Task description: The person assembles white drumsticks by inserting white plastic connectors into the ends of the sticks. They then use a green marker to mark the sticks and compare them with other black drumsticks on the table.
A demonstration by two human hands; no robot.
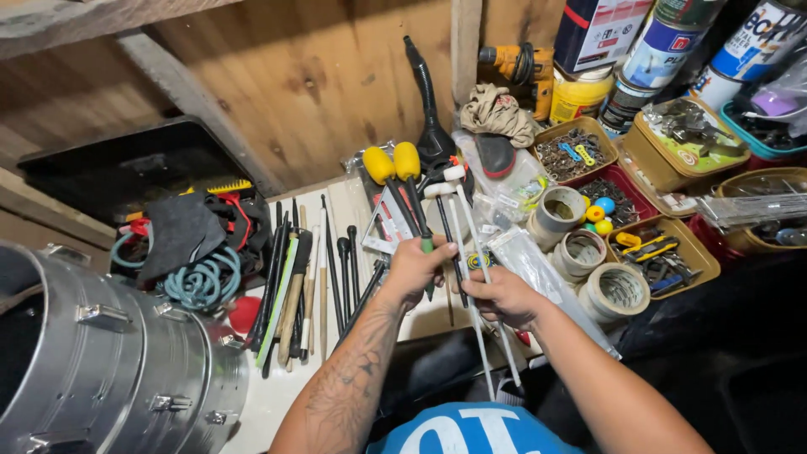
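The left hand (414,267) is closed around the dark shafts of two mallets with yellow heads (392,163), holding them upright over the white table (277,388). The right hand (498,294) is closed around two thin white sticks with white heads (471,244), just beside the left hand.

To the left of the hands, a row of dark and wooden sticks (294,286) lies on the table. To the right stand three rolls of tape (588,261).

Behind the rolls, a brown tray (668,252) holds yellow and blue tools. A red tray (626,195) holds small dark parts and coloured balls. Another brown tray (576,151) holds metal pieces. Paint cans (664,42) stand at the back. At far left is a metal drum (109,361), and behind it a black case (126,172) with coiled cable.
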